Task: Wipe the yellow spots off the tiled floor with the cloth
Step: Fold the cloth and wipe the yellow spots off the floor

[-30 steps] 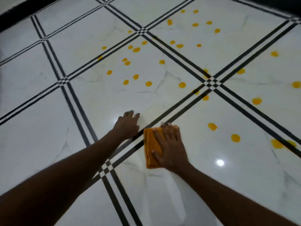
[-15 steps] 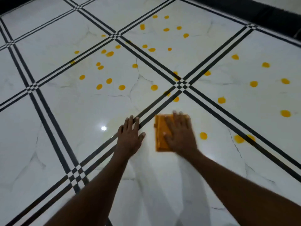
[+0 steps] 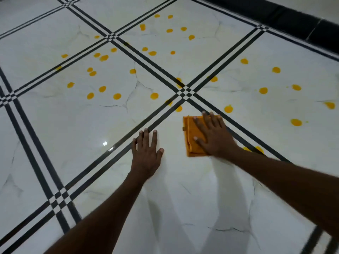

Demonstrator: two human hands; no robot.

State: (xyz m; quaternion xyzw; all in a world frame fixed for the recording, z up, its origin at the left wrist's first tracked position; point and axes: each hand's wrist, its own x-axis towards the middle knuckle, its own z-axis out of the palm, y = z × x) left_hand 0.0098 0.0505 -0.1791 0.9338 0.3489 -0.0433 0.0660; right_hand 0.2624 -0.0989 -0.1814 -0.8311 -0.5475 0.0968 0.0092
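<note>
The right hand [image 3: 212, 136] lies flat on the cloth [image 3: 190, 136], with the fingers spread and the palm pressing down; it does not pinch the fabric. The cloth is orange, folded into a rectangle, and it rests on the tiled floor [image 3: 73, 125] a little right of the centre of the view. Its left part and its lower left corner stay uncovered, while the hand hides the rest. The far edge of the cloth is just beside the black double line that runs from the crossing [image 3: 185, 91] towards 4 o'clock.

The left hand [image 3: 146, 153] is on the bare floor, at 9 o'clock from the cloth and apart from it. Its fingers are extended and slightly spread, the thumb points to the cloth, and it holds nothing. Its fingertips reach almost to the black line that goes from the crossing towards 7 o'clock.

Many yellow spots [image 3: 117, 96] are scattered on the white tiles from 10 o'clock to 3 o'clock of the cloth. The nearest ones are one spot [image 3: 178, 108] at 12 o'clock, just beyond the cloth, one [image 3: 228, 109] at 1 o'clock, and a pair [image 3: 258, 149] at 4 o'clock, touching the edge of the right forearm. The tile under both forearms, at 6 o'clock, shows no spots.
</note>
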